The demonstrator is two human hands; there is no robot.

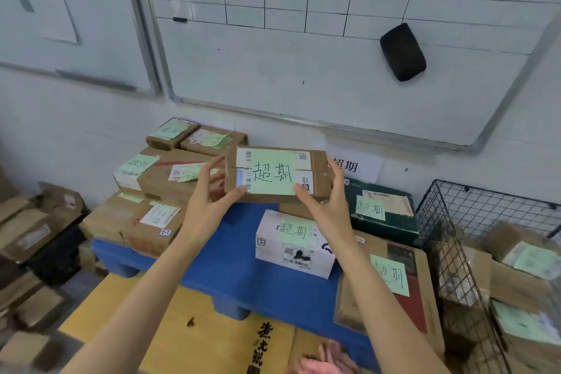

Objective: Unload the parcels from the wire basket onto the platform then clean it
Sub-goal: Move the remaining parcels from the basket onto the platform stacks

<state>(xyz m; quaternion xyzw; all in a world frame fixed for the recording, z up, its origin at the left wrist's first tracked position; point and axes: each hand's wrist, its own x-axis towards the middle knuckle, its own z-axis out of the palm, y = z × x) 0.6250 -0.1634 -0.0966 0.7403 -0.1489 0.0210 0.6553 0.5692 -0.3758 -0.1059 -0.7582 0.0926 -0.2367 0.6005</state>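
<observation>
I hold a brown cardboard parcel [315, 161] with a green handwritten label up in the air over the blue platform [230, 270]. My left hand [209, 194] grips its left end and my right hand [324, 203] grips its right end. The black wire basket [455, 215] stands at the right with several labelled parcels [522, 255] inside. On the platform lie a white parcel [291, 243], a dark green parcel [382, 212], a large flat brown box [391, 279] and stacked brown parcels [164, 173] at the left.
A whiteboard [303, 55] with a black eraser [402, 51] hangs on the wall behind. Loose cardboard boxes [33, 231] pile up at the far left. A yellow board [170, 325] lies in front of the platform, and a pink cloth [324, 358] shows at the bottom edge.
</observation>
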